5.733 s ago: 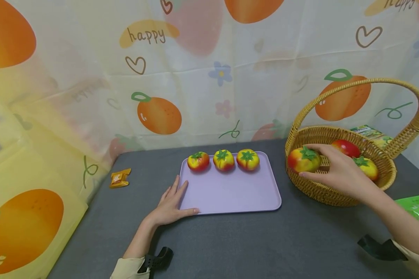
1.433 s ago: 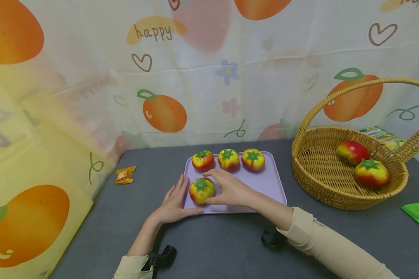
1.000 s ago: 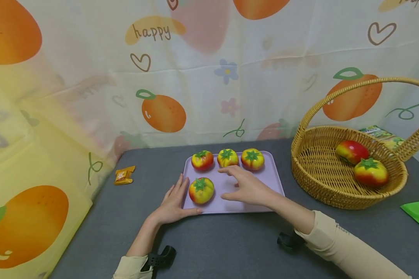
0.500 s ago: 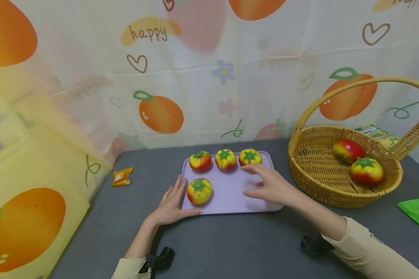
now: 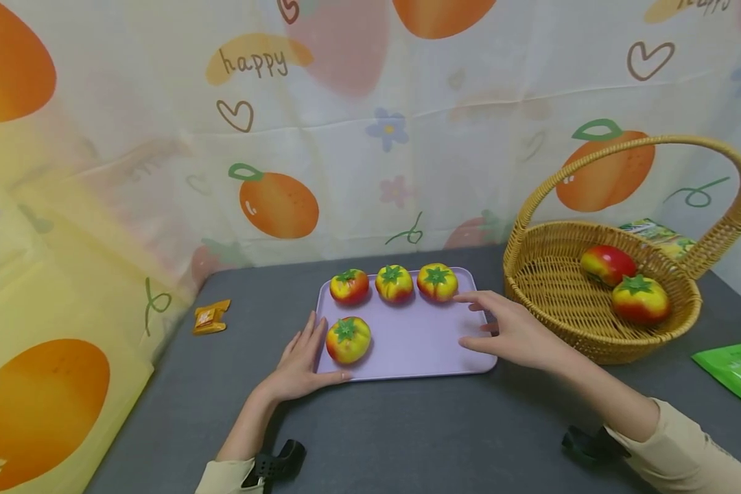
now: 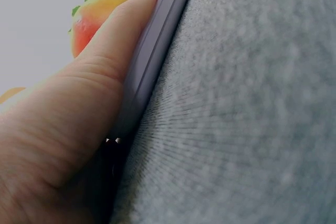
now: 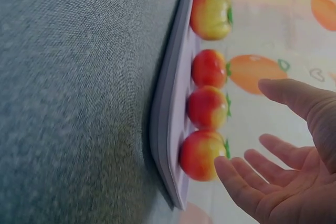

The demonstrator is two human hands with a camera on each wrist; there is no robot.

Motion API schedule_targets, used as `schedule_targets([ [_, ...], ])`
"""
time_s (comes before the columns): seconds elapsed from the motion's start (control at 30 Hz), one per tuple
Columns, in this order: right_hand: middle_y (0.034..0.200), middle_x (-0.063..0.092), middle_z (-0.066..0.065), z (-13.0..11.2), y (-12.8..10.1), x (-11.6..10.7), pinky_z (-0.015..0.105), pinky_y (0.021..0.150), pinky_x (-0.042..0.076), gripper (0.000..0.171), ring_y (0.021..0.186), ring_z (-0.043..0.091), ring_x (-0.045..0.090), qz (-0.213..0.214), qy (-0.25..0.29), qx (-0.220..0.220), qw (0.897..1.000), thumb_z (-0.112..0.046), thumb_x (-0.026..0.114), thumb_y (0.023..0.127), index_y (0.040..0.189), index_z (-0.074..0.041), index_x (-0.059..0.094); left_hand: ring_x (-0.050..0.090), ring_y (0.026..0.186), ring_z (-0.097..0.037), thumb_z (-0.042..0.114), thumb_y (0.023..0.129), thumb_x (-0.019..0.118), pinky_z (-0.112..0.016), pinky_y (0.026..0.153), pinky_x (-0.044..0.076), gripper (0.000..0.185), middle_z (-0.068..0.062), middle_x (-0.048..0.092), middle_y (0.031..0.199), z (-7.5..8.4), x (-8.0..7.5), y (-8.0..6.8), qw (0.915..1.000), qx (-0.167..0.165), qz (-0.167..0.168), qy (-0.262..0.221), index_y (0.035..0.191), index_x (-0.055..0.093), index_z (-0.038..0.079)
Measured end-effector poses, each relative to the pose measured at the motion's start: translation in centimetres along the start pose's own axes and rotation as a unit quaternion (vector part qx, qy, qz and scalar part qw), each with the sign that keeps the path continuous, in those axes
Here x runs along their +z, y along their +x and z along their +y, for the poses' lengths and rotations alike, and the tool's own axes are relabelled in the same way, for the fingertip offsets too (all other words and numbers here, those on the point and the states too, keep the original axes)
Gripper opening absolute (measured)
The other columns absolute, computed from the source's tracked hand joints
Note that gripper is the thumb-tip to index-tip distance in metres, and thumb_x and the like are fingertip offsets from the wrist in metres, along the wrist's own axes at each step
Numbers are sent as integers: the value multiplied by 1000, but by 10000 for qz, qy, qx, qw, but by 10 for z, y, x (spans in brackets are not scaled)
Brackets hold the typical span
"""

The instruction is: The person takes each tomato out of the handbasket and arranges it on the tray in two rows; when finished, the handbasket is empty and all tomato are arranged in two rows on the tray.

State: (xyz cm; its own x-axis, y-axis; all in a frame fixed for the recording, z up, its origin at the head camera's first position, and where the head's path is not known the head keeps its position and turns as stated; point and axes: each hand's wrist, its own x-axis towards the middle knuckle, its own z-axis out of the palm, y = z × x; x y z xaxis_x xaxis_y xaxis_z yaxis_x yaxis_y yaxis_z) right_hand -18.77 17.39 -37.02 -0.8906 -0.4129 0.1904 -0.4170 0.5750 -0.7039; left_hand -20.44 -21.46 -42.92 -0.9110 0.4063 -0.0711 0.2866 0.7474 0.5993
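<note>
Right hand (image 5: 515, 333) hovers with fingers spread and holding nothing over the lilac tray (image 5: 420, 343) at its 3 o'clock edge, in the head view; the left hand (image 5: 299, 360) lies flat against the 8 o'clock corner, likely steadying it. Three toy tomatoes line 12 o'clock, a fourth tomato (image 5: 348, 339) sits at 8. Left wrist: a straight finger (image 6: 113, 40) presses the tray rim (image 6: 157, 45). Right wrist: the open palm (image 7: 294, 182) beside the nearest tomato (image 7: 202, 155).

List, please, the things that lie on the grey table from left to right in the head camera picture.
Orange wrapper → left hand → purple tray with four tomatoes → right hand → wicker basket holding two fruits → green packet.
</note>
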Motion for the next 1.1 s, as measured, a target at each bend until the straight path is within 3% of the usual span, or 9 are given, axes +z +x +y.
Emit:
schedule_targets([
  [0.27,131,56,12,-1,-14,-15,40,83,55,59,115,34,57,43,2,29,10000,-27,79,83,134,-9,54,-1,146,-43,55,80,72,-62,111,-2,112,-17,-10,162,-1,0,0,10000,-37,-15,-23,156,7,5],
  [0.63,128,57,10,-3,-30,-40,44,82,55,54,112,33,59,411,-295,-34,9987,-21,81,82,129,-10,58,-1,146,-43,54,81,73,-63,111,-2,112,-20,-11,161,-1,-1,0,10000,15,8,-31,156,7,3],
  [0.77,126,60,6,-1,-38,-50,38,81,55,47,109,26,61,623,-455,-131,9969,-21,79,83,126,-13,61,-2,146,-43,54,81,72,-62,111,-2,111,-20,-11,161,0,-1,0,10000,-8,-37,-12,156,7,3],
  [0.97,123,62,1,8,-50,-68,20,77,53,39,103,3,60,976,-595,-219,9932,-18,78,85,122,-16,66,-2,146,-43,54,82,72,-62,111,-3,110,-20,-10,161,0,-1,0,10000,8,-38,-41,156,7,4],
  [1.1,122,62,1,19,-56,-79,15,76,51,39,100,-8,57,1128,-662,-166,9913,-17,78,85,121,-17,66,-3,146,-44,53,82,72,-63,111,-3,110,-20,-11,161,-1,-1,0,10000,18,-37,-88,156,7,4],
])
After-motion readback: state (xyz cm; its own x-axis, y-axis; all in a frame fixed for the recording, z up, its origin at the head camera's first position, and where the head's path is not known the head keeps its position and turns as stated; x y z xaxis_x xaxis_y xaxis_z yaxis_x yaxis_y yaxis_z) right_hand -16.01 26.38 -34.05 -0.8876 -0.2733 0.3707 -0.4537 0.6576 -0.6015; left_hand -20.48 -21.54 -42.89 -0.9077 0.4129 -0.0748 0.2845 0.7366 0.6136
